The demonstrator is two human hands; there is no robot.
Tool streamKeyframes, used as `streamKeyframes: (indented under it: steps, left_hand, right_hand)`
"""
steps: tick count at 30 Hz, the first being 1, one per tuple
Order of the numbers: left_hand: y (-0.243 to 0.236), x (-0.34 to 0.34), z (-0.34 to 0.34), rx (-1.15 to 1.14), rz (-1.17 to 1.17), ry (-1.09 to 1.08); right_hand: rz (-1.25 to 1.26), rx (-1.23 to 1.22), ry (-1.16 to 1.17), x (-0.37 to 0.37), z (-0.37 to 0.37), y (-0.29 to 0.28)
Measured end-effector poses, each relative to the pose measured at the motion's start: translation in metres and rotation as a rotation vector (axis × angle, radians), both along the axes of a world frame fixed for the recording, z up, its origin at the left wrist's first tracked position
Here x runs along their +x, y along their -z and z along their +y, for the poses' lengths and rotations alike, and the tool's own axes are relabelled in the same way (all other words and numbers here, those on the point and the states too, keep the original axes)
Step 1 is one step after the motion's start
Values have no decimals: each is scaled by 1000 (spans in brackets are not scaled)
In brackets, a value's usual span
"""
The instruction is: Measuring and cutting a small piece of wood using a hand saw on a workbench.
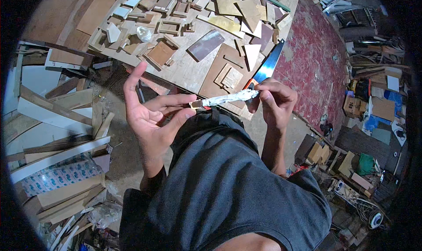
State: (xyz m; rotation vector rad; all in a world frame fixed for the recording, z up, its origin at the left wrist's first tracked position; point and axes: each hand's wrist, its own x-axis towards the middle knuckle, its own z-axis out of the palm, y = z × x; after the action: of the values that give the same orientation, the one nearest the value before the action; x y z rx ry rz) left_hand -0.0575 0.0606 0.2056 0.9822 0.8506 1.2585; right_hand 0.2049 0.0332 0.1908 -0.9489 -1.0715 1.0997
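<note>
Pinching small brown-and-cream piece [196, 105] in left hand [153, 114], nine o'clock, and crumpled silvery-white tube [231, 97] in right hand [278, 100], three o'clock. Holding hands apart, with tube between them at one o'clock, near cluttered workbench [182, 72] at twelve o'clock.

Pale table [178, 72]: wood offcuts [249, 14], small tray [161, 53], saw [270, 65].

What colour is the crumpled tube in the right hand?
The crumpled tube is silvery white; it shows best in the head view.
</note>
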Motion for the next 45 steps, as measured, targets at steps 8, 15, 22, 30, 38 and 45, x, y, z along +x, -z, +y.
streamKeyframes:
  steps: [8,15,22,30,38,45]
  left_hand:
    - [-3,1,0,-19,-24,-33]
    - [-1,4,3,-31,7,-34]
    - [-3,7,3,-10,22,-32]
    - [-2,10,6,-1,17,-31]
    - [-4,13,8,-17,31,-35]
    - [-4,21,10,-24,8,-58]
  right_hand:
    - [-113,18,-2,3,1,-4]
    - [-163,-3,-10,-2,4,-5]
    - [-73,-16,28,8,3,1]
    - [-61,-10,17,8,7,2]
    - [-117,-28,-33,8,12,-1]
    - [8,-25,-5,14,14,6]
